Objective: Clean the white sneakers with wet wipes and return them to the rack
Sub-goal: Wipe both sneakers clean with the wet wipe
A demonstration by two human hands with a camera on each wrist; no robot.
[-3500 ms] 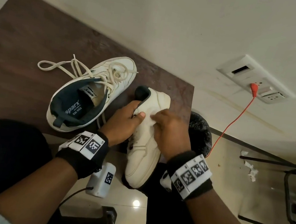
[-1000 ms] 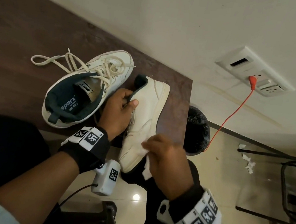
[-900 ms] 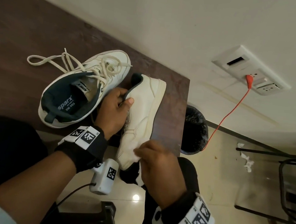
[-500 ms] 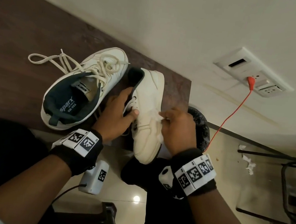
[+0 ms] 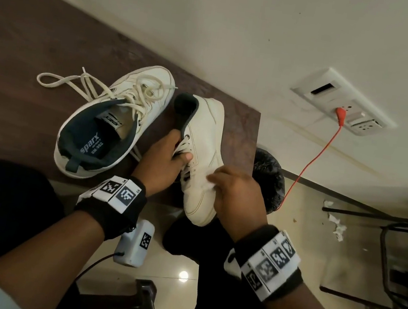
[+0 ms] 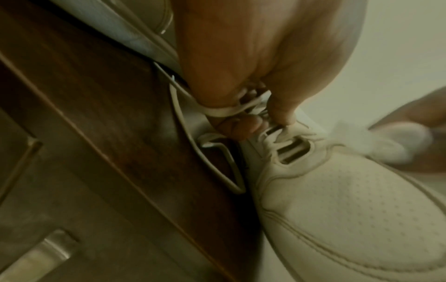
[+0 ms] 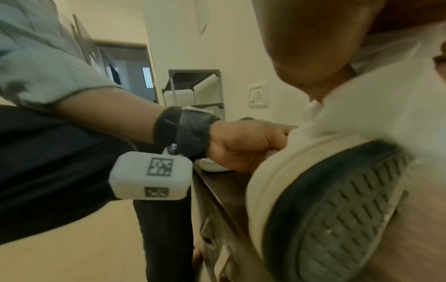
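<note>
One white sneaker (image 5: pixel 204 154) is held on its side over the table's near edge, its toe pointing at me. My left hand (image 5: pixel 167 159) grips it at the laces and tongue, thumb on the eyelets (image 6: pixel 280 106). My right hand (image 5: pixel 236 193) holds a crumpled white wet wipe (image 5: pixel 207 185) against the sneaker's side panel; the wipe (image 6: pixel 376 141) shows beside the laces in the left wrist view. The sneaker's grey tread sole (image 7: pixel 337 209) fills the right wrist view. The second white sneaker (image 5: pixel 112 124) stands upright on the brown table (image 5: pixel 26 61), laces loose.
A black-lined bin (image 5: pixel 270 180) stands on the floor right of the table. A red cable (image 5: pixel 313 160) runs from a wall socket (image 5: pixel 343 101). A dark metal rack frame (image 5: pixel 403 263) is at the right; crumpled used wipes (image 5: pixel 336 225) lie on the floor. A shelf rack (image 7: pixel 193 89) stands by the far wall.
My right hand moved the wipe from the sneaker's toe back up to the mid side panel, then slightly down. The left hand kept its grip and tilted the sneaker a little.
</note>
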